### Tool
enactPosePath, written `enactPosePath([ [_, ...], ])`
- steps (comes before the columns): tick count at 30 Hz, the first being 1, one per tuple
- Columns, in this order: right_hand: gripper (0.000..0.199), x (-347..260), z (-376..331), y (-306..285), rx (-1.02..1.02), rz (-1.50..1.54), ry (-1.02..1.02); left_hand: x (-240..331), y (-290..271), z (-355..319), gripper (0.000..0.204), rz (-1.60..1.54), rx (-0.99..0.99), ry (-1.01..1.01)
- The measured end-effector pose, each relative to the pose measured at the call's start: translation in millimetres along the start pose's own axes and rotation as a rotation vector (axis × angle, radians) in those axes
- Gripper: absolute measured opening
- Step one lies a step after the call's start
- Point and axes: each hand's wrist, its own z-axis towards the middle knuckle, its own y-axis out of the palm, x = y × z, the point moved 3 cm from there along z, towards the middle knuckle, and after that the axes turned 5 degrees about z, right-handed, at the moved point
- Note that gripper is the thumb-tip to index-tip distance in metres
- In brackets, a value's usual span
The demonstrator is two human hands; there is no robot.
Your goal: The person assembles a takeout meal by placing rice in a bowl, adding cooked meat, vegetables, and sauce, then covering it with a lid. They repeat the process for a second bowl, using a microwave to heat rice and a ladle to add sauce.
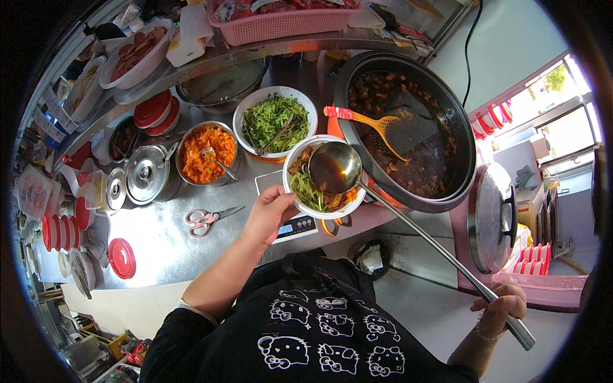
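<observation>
My left hand [272, 214] is closed on the rim of a white bowl [291, 203], thumb on top. Green shreds, orange bits and brown pieces show inside it. My right hand [502, 309] grips the long handle of a metal ladle [336, 168]. Dark brown broth fills the ladle's head, which hangs over the bowl and covers part of its contents. Right beside them stands a large black pot [469, 153] of dark stew. An orange slotted spoon [377, 122] with a red-wrapped handle lies across that pot. A digital kitchen scale [296, 228] shows partly beneath the bowl.
Behind the bowl is a white bowl of shredded greens [281, 118]; a steel pot of diced carrot [207, 150] stands left. Scissors [207, 220] and a red lid [121, 258] lie on the steel counter [166, 249]. A glass lid [491, 217] leans at right. A shelf [242, 54] runs above.
</observation>
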Motion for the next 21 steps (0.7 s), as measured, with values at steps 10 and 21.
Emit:
enactPosePath([
  [10,0.028,-10.3,-0.4,-10.7,-0.146,-0.102,-0.085,-2.6,-5.7,5.4,0.006,0.038,0.018,0.017],
  [21,0.030,-5.9,3.0,3.8,-0.222,-0.075,-0.107,2.5,-3.2,2.9,0.005,0.029,0.002,-0.008],
])
